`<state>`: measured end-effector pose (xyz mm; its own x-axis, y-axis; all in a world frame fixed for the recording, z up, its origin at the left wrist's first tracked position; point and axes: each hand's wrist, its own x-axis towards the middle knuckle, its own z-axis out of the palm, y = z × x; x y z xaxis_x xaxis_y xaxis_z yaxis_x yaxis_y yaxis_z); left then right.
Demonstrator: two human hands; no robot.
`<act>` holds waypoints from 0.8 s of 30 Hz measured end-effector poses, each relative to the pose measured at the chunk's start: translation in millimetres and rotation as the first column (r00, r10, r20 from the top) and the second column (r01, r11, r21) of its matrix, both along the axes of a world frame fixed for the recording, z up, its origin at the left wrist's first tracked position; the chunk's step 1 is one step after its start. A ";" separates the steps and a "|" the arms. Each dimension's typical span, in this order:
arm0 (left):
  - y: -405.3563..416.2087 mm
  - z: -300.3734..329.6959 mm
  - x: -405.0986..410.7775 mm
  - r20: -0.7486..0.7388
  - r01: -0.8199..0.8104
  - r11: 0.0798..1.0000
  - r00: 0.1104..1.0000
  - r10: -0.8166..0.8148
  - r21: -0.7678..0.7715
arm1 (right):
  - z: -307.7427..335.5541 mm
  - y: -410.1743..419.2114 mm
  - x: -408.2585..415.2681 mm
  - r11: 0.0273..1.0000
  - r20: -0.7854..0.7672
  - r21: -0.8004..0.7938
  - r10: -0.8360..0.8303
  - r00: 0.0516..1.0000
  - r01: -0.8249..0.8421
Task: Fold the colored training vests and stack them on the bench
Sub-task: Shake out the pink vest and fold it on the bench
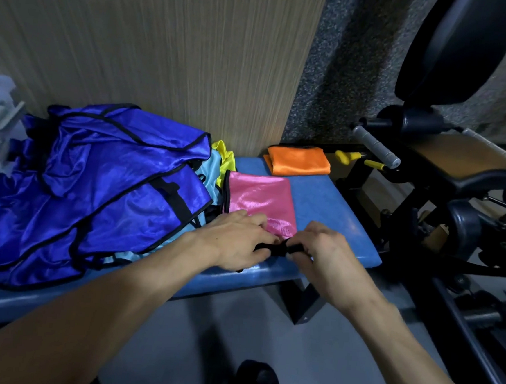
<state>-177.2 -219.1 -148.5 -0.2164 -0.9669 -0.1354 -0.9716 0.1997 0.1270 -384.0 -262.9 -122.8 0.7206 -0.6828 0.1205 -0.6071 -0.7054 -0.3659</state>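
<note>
Our left hand (238,242) and right hand (321,251) meet at the near edge of the pink vest (260,200). Both hands have the fingers curled, and together they pinch a black strap (280,250) that runs between them at the near end of the pink cloth. The left fingers (258,222) also lie on the pink fabric itself.

The pink vest lies flat on the blue bench (329,204), already folded into a narrow rectangle, with black trim along its left side. To the left of it we see a loose heap of dark blue vests (95,185) with black borders, which covers most of the left part of the bench. Between this heap and the pink vest, a light blue vest (214,170) and a yellow vest (225,156) show partly from under the pile.

Further away, near the far right corner of the bench, a folded orange vest (298,160) lies apart from the pink one. Behind the bench stands a wood-patterned wall panel (166,48). On the right side there is a black exercise machine (447,164) with grey handles.
</note>
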 end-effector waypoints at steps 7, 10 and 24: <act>2.3 10.7 -3.3 0.031 0.008 0.998 0.999 -0.010 0.058 | 15.9 -41.0 19.6 0.999 -0.139 -0.047 -0.006 0.990 0.000; 3.2 13.7 -2.9 0.011 0.009 0.995 1.000 -0.010 0.095 | 3.2 -63.3 31.4 0.996 -0.150 0.045 -0.070 0.986 0.078; 17.4 10.9 35.2 -0.598 -0.190 0.979 0.794 0.109 -0.073 | -13.6 -65.9 59.9 0.928 -0.243 0.051 -0.346 0.906 0.369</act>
